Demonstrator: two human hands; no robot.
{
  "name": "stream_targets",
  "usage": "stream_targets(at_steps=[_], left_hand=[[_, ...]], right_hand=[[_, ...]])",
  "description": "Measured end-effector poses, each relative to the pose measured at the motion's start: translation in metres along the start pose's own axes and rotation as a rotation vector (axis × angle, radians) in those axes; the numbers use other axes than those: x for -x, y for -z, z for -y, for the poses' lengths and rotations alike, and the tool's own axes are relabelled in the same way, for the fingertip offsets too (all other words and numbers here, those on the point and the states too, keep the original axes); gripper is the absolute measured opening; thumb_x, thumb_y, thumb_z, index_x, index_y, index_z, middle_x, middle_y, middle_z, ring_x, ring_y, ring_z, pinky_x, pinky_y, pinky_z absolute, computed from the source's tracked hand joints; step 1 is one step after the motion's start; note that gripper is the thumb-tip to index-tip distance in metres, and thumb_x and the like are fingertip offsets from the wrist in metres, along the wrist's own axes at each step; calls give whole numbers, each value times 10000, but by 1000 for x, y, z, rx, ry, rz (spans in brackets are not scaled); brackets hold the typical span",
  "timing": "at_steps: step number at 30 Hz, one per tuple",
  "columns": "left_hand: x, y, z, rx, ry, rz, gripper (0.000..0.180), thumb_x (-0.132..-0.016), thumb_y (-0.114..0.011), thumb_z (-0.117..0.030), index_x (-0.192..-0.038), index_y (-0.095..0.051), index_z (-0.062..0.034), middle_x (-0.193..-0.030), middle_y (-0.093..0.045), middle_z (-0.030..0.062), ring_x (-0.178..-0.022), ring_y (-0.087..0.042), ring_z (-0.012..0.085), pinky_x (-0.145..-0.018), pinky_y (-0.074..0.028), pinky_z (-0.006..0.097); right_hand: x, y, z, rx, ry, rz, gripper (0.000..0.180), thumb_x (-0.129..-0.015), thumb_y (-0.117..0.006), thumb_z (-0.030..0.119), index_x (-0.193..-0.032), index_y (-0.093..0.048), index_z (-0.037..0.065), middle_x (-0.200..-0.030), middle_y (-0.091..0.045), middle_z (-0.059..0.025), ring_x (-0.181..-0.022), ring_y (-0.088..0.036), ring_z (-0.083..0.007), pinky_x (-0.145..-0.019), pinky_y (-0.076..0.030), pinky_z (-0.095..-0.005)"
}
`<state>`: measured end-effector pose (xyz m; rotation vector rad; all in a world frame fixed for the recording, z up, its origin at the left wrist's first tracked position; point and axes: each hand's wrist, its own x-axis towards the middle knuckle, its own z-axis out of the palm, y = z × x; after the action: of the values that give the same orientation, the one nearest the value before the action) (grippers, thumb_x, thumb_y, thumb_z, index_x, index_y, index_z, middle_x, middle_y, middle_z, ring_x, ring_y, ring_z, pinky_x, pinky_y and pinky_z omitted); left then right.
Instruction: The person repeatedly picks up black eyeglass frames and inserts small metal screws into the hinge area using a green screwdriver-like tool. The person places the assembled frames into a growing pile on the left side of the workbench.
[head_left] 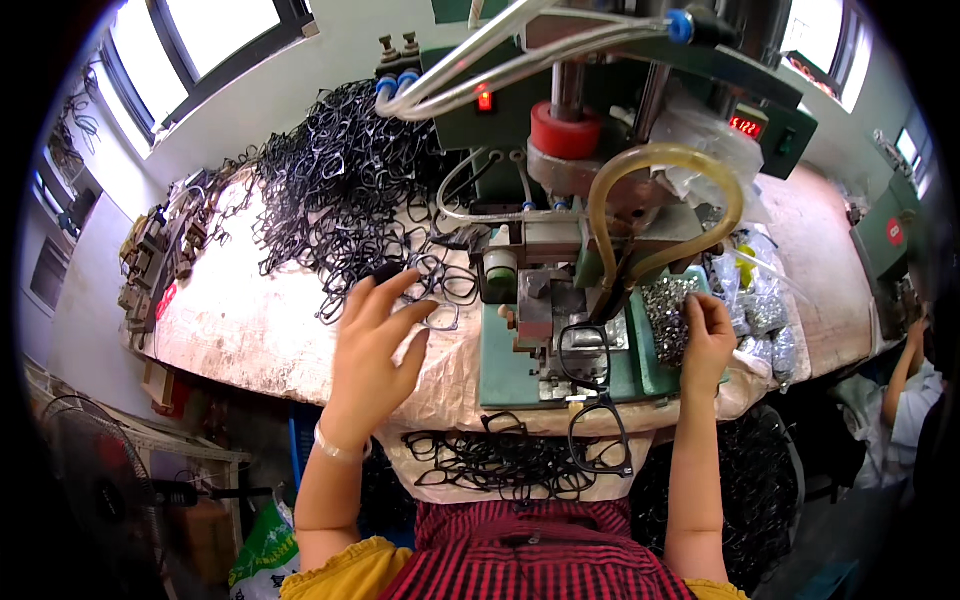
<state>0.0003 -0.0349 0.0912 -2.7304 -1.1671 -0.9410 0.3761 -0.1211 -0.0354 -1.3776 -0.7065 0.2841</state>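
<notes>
My left hand [372, 350] is over the table with its fingers spread and nothing in it. A dark cover sits on one fingertip. Just beyond the fingers lie loose black eyeglass frames [455, 285] at the edge of a large heap [340, 150]. My right hand [708, 345] has thumb and fingers pinched together at the right side of a green tray [652, 378] of small shiny metal parts [668, 315]; what they pinch is too small to make out. Between my hands, a black eyeglass frame [604, 385] hangs at the press [540, 310], with another frame [628, 450] below it.
Bags of metal parts [766, 312] lie right of the tray. Clear hoses and a yellowish tube [738, 200] loop around the press. More frames [480, 465] rest on cloth at my lap. Metal blocks [150, 255] line the left edge. A co-worker's arm [905, 370] shows far right.
</notes>
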Motion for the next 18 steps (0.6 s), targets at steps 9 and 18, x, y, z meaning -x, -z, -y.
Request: stream_targets(at_steps=[9,18], left_hand=[[51,-108,89,110,84,217,143,-779,-660,-21,-918,-653,-54,-1110,-645,141,-1037,-559,366,-930,-457,452],[27,-103,107,649,629,-252,234,-1061,-467,-202,-936,-568,-32,-720,-488,-11,-585,-403,78,-540,-351,252]], right_hand=[[46,47,29,846,602,25,144,-843,-666,-52,-957,-723,16,-878,-687,-151,-852,-658,-328,-783,-515,-391],[25,38,39,818,613,171,145,-773,-687,-26,-905,-685,36,-875,-690,-121,-858,-649,-325,-816,-518,-425]])
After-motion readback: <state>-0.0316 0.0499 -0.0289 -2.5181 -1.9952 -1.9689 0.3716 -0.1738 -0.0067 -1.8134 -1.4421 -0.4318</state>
